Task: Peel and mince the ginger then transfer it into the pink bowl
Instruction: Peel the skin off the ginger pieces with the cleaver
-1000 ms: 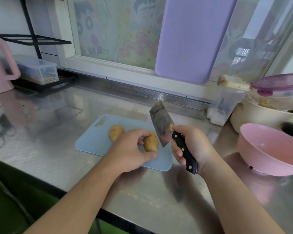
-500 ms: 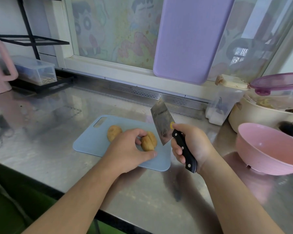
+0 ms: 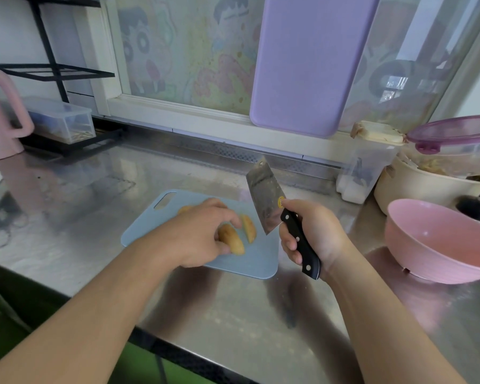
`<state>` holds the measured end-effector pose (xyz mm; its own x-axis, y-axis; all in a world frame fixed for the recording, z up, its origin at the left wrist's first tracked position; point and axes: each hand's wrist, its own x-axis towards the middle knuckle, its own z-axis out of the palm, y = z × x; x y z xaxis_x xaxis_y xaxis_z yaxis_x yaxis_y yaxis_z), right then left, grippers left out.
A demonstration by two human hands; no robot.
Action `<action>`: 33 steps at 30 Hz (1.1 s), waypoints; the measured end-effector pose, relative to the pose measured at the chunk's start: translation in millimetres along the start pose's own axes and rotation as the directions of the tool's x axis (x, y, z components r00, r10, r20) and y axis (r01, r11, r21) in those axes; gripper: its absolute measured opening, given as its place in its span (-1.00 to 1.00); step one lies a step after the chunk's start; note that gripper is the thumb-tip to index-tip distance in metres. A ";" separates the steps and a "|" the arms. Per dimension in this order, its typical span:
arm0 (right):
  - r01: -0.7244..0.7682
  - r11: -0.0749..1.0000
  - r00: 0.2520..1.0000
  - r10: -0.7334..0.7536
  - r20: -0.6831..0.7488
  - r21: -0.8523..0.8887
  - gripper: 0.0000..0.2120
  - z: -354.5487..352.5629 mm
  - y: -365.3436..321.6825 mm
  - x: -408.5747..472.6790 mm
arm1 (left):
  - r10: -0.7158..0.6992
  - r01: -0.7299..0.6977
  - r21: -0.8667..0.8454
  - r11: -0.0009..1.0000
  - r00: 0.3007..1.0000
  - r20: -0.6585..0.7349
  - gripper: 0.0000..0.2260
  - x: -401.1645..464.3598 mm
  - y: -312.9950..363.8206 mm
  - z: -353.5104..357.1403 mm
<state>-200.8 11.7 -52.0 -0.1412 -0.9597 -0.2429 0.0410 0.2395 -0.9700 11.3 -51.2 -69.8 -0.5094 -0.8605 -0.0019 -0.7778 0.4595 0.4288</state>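
Here the left hand pinches a ginger half near the board's right edge, steadying it; the right hand grips the cleaver raised clear.

Views: one only, the head camera; no second view shares the scene.
Position: worn on the person's head, above the near edge of the steel surface.
Direction: forward and down, toward the window at the back.
Lens: wide-angle; straight lines bow toward the frame edges.
Nearness: close; both forearms run in from the bottom corners, the left hand and right hand sit near mid-frame.
Centre: the blue cutting board.
Right edge: the pink bowl, cut off by the frame.
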 end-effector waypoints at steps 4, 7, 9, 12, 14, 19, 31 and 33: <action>0.015 1.000 1.000 -0.015 0.008 -0.010 -0.51 -0.4 -0.7 -1.3 | 0.039 -0.040 0.104 0.994 0.999 0.011 -0.77 7.8 0.7 -5.1; 0.017 1.000 1.000 -0.017 0.009 -0.016 -0.52 -1.5 -0.4 -0.5 | 0.035 -0.033 0.124 0.992 0.999 -0.014 -0.82 9.8 -3.6 -7.3; 0.021 1.000 1.000 -0.021 0.009 -0.016 -0.54 -1.6 -0.5 -0.3 | -0.003 0.011 0.131 0.991 0.998 -0.061 -0.80 9.0 -7.5 -7.5; 0.026 1.000 1.000 -0.026 0.008 -0.015 -0.56 -1.2 -1.2 -0.9 | -0.090 0.091 0.004 0.996 0.984 -0.153 -0.77 6.1 -7.7 -4.7; 0.031 0.999 0.999 -0.031 0.010 -0.018 -0.56 -0.3 -2.0 -2.3 | -0.168 0.126 -0.191 0.973 0.961 -0.219 -0.77 5.8 -3.0 -1.7; 0.040 0.998 0.999 -0.039 0.023 -0.052 -0.54 3.5 -2.7 -5.8 | -0.343 0.247 -0.375 0.893 0.915 -0.214 -0.76 8.4 7.1 16.7; 0.069 0.993 0.997 -0.065 0.040 -0.096 -0.56 7.8 -1.3 -6.6 | -0.214 0.160 -0.291 0.943 0.962 -0.167 -0.63 -6.5 -3.5 15.5; 0.069 0.992 0.997 -0.064 0.044 -0.105 -0.56 8.1 -0.9 -7.4 | -0.173 0.150 -0.235 0.960 0.982 -0.079 -0.60 -11.6 -5.6 10.1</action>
<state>-191.7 17.4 -49.3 -0.0994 -0.9787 -0.1797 -0.0731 0.1872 -0.9796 17.8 -41.6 -81.4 -0.3367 -0.9416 -0.0047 -0.7369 0.2604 0.6238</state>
